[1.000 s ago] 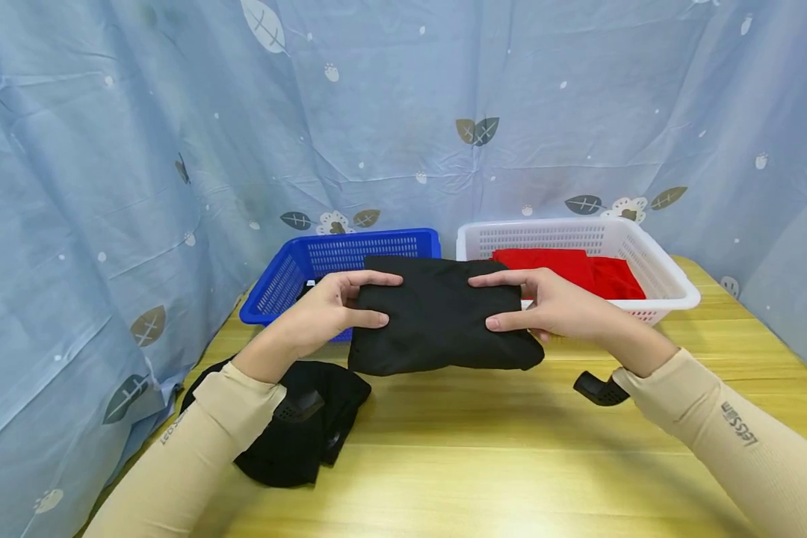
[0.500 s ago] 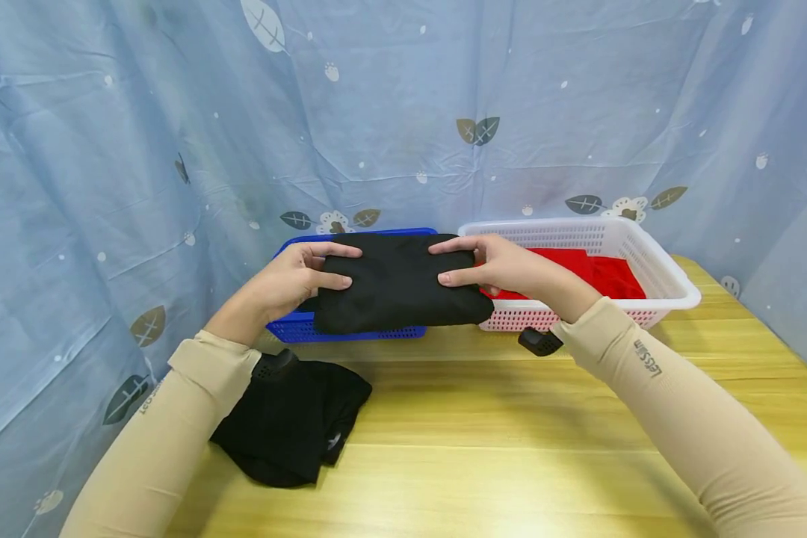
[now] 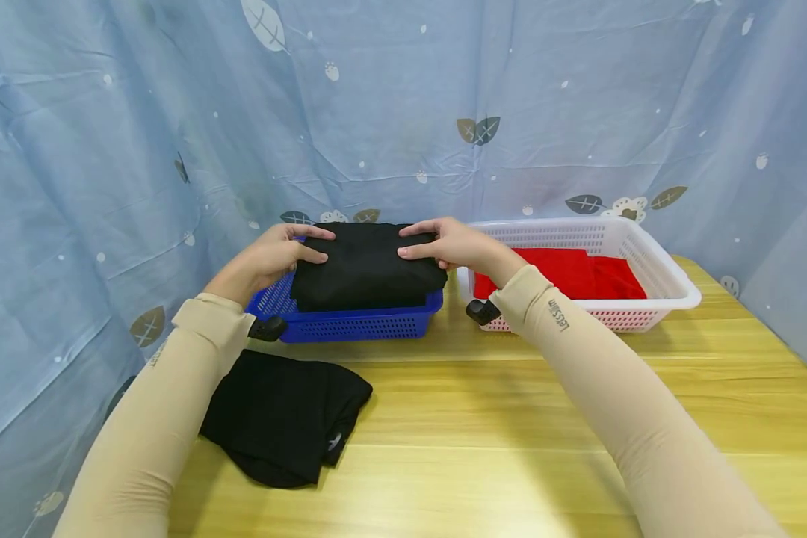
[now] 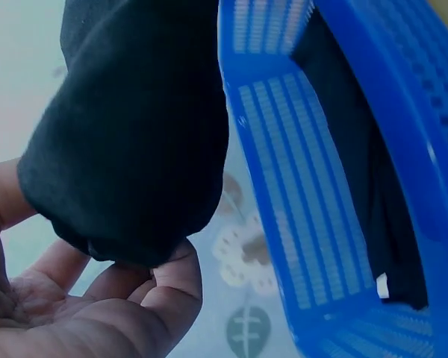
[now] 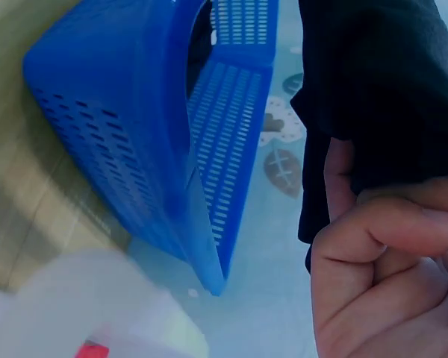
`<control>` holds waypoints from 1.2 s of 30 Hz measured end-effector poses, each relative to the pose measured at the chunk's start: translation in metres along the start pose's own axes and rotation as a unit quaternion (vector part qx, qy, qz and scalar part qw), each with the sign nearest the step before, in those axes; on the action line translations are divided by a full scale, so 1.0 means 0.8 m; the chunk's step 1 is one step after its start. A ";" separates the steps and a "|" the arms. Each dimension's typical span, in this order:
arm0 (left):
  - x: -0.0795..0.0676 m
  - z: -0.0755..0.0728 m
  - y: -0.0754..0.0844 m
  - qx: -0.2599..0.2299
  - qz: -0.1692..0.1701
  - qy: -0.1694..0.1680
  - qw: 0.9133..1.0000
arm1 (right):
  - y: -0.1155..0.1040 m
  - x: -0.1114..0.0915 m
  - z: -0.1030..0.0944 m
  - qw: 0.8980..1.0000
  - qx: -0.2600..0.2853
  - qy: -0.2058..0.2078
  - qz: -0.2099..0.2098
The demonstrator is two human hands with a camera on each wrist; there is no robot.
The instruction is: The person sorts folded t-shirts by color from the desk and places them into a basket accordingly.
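Note:
A folded black garment (image 3: pixel 370 265) is held up over the blue basket (image 3: pixel 363 326) in the head view. My left hand (image 3: pixel 269 256) pinches its left end between thumb and fingers. At the other end, my right hand (image 3: pixel 459 250) grips it the same way. In the left wrist view the black cloth (image 4: pixel 134 127) hangs from the curled fingers, apart from the basket wall. Inside the basket lies more black cloth (image 4: pixel 366 171) with a small white tag. The right wrist view has fingers curled under the cloth (image 5: pixel 388 82).
To the right stands a white basket (image 3: pixel 659 302) with red folded cloth (image 3: pixel 558 273) in it. Another black garment (image 3: pixel 282 418) lies on the wooden table (image 3: pixel 477 448) at the left, below the blue basket. A blue patterned curtain (image 3: pixel 403 112) hangs behind.
Both hands have carried the folded black garment leftward and away from me, from above the table to over the blue basket. The baskets and the garment on the table have stayed put.

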State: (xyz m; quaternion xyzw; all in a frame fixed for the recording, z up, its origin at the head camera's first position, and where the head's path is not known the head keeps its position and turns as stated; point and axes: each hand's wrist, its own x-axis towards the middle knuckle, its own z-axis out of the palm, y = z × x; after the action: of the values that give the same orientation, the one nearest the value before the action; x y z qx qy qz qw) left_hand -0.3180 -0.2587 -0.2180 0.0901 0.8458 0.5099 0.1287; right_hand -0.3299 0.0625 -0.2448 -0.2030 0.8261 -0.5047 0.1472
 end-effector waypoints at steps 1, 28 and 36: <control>0.003 -0.003 -0.002 0.012 -0.005 0.006 1.000 | 0.000 0.005 0.002 1.000 0.000 -0.002 0.003; 0.040 -0.022 -0.051 0.108 -0.063 0.046 0.991 | -0.012 0.055 0.039 0.995 -0.001 0.014 0.102; 0.038 -0.018 -0.048 0.117 -0.056 0.049 0.990 | -0.013 0.054 0.040 0.995 -0.013 0.018 0.098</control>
State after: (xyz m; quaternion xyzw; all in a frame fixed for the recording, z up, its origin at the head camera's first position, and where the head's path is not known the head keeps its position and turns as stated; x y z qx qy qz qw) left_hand -0.3522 -0.2797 -0.2495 0.0319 0.9086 0.4032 0.1042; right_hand -0.3516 0.0128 -0.2511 -0.1136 0.8508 -0.4810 0.1785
